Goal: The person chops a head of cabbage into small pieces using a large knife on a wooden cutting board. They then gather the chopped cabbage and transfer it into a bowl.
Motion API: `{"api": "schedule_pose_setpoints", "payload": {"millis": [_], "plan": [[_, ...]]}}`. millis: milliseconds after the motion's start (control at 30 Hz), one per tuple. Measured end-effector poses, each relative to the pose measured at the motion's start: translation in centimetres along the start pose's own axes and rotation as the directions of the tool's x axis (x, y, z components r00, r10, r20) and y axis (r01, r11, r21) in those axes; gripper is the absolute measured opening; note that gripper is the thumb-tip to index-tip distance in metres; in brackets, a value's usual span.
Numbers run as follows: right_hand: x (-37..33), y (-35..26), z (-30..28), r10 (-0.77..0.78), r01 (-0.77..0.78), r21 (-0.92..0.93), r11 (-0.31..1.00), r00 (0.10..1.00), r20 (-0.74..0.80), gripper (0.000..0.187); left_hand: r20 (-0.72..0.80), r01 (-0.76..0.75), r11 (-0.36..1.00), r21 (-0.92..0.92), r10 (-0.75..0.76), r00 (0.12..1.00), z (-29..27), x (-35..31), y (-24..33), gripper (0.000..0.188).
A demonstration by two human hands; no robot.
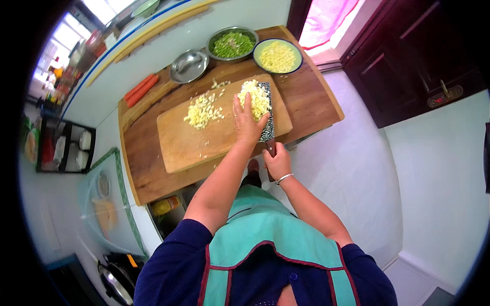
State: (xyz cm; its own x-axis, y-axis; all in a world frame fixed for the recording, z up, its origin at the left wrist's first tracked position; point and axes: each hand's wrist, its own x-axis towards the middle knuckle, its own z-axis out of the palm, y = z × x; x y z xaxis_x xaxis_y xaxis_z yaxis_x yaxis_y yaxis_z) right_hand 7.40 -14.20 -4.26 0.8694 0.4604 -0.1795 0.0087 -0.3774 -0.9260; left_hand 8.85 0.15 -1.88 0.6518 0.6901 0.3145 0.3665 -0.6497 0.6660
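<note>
My right hand (278,161) is closed round the brown handle of a cleaver (267,130) with a dark speckled blade. On that blade, at the right part of the wooden cutting board (176,145), lies a heap of pale yellow chopped pieces (256,97). My left hand (247,122) rests against the heap, palm down with its fingers spread. More of the same pieces (202,109) lie loose on the board to the left. Their exact kind is too small to tell.
Behind the board stand a metal bowl (189,67), a bowl of chopped greens (233,45) and a rimmed bowl of pale yellow pieces (277,56). Carrots (141,90) lie at the far left of the wooden table (140,171). A dark door (423,56) is at the right.
</note>
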Motion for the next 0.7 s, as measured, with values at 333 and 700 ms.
{"api": "schedule_pose_setpoints", "payload": {"millis": [333, 700], "plan": [[14.9, -5.2, -5.0, 0.052, -0.068, -0.106, 0.992, 0.988, -0.148, 0.026, 0.133, -0.158, 0.987, -0.035, 0.161, 0.978, 8.2, 14.7, 4.1, 0.097], [19.6, -8.3, -5.6, 0.285, -0.285, -0.034, 0.958, 0.958, -0.010, 0.025, 0.209, -0.219, 0.975, 0.046, 0.205, 0.956, 15.0, 22.9, 0.2, 0.085]]}}
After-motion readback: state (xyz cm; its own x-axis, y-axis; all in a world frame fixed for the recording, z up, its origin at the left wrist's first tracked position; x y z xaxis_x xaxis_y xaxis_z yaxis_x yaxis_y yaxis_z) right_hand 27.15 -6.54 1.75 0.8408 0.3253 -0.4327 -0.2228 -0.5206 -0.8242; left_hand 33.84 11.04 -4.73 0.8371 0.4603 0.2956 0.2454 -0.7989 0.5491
